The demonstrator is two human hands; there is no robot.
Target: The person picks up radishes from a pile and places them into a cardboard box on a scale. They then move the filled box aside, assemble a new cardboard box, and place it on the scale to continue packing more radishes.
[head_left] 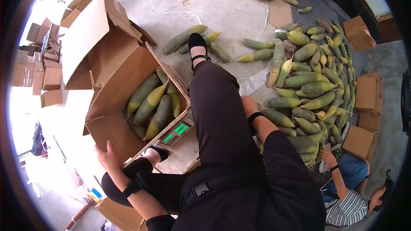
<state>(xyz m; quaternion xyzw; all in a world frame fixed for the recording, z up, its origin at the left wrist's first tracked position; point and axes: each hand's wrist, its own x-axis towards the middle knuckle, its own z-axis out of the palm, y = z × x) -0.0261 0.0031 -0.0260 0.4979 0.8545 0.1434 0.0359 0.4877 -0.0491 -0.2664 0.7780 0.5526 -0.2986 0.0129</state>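
A cardboard box stands open-topped at my left with several green radishes lying in it. My left hand grips the near edge of this box, thumb to the inside and fingers along the outside. Beside my knee, my right hand reaches down next to a large heap of green radishes. Its fingers are mostly hidden, so whether it holds anything does not show. A scale with a lit green display sits against the box's right side.
Loose radishes lie on the floor by my forward shoe. Another person works at the lower right, a hand near the heap. Cardboard boxes line the right side, and more boxes are at far left.
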